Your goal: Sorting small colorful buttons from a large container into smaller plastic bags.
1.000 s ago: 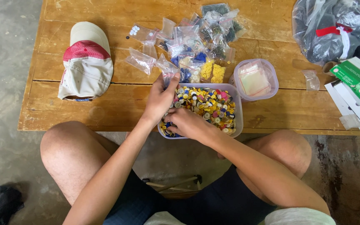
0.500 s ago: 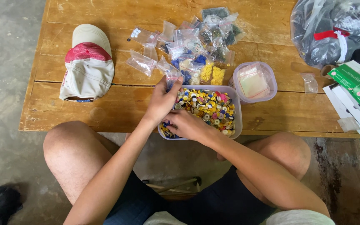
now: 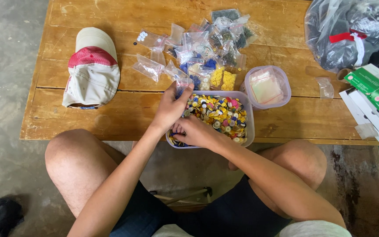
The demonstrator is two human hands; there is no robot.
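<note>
Left hand (image 3: 169,109) at the 9 o'clock rim of a clear tub of mixed buttons (image 3: 218,116), fingers pinching a small clear bag (image 3: 181,82). Right hand (image 3: 196,131) inside the tub's 7 o'clock corner, fingers curled together among the buttons; whether they pinch one cannot be told. The tub rests at the near edge of the wooden surface (image 3: 88,118). A pile of small bags (image 3: 207,52) lies at 12 o'clock, a lidded container (image 3: 268,87) at 2 o'clock, a cap (image 3: 93,70) at 10 o'clock.
</note>
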